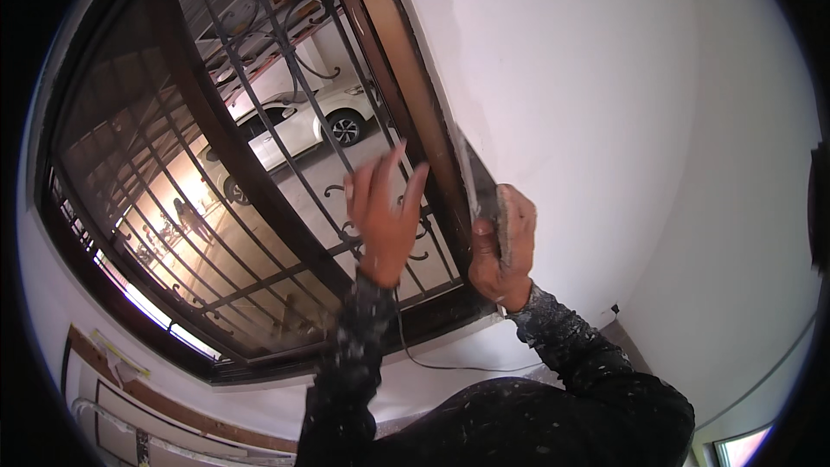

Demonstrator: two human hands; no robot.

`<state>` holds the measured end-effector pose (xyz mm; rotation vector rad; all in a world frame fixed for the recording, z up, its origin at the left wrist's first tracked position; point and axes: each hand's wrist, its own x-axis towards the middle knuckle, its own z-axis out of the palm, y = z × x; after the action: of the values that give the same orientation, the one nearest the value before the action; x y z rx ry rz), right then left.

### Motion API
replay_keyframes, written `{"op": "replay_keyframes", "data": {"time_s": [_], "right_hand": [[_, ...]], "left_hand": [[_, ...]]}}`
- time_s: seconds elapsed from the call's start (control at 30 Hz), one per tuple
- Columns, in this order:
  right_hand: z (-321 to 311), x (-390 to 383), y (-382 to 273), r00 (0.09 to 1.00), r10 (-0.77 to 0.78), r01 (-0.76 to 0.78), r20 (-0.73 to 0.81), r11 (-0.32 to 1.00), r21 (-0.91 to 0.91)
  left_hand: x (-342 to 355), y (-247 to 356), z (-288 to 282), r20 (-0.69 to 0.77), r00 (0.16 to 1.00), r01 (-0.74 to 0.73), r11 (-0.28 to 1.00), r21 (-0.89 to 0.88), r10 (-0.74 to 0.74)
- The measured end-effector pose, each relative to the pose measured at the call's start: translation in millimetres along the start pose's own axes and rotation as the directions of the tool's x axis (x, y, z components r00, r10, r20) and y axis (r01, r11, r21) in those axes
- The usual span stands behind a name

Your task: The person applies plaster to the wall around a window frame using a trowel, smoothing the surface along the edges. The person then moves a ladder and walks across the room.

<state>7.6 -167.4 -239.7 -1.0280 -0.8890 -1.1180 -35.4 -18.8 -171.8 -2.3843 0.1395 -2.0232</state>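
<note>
Right hand closed round a trowel, thumb on the near side, fingers wrapped over the far side; the blade points up along the wall's edge, just beside the brown window frame. Cannot tell whether the whole blade touches the wall. Left hand raised in front of the grille, open, fingers loosely spread, nothing seen in it. My judgement: the corner calls for a low, even blade angle, light steady pressure, and long strokes along the edge; too steep a tilt could gouge the wall or nick the frame. The free hand might do best clear of the blade's path. Wall white, a faint uneven patch near its edge by the frame. Window set with a dark scrolled grille; a white car stands beyond. Below the window, a thin cable loops across. Sleeves dark, flecked pale. At lower left, a pale-spattered rail, kind unclear; at lower right, a small bright opening.
</note>
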Motion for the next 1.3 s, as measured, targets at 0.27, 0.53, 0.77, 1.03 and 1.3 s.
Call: {"op": "replay_keyframes", "data": {"time_s": [0.27, 0.53, 0.77, 1.03, 1.3], "right_hand": [[-58, 18, 8, 0.996, 0.050, -0.057, -0.068, 0.994, -0.098], [-63, 13, 5, 0.998, 0.049, -0.051, -0.030, 0.996, -0.069], [-74, 12, 1, 0.997, 0.081, -0.078, 0.019, 0.992, -0.099], [-44, 13, 8, 0.997, -0.048, 0.055, 0.068, 0.992, -0.110], [116, 110, 33, 0.917, -0.399, 0.395, 0.019, 0.912, 0.113]], "left_hand": [[61, -5, 48, -0.045, 0.982, -0.172, 0.964, 0.205, 0.184], [76, -14, 55, -0.082, 0.962, -0.240, 0.948, 0.210, 0.262], [-103, -29, 20, 0.621, 0.633, -0.363, 0.885, -0.290, 0.463], [-432, -36, -87, 0.909, -0.217, 0.276, 0.915, -0.293, 0.356], [-46, -35, -48, 0.326, 0.916, 0.361, 0.831, -0.423, -0.232]]}}
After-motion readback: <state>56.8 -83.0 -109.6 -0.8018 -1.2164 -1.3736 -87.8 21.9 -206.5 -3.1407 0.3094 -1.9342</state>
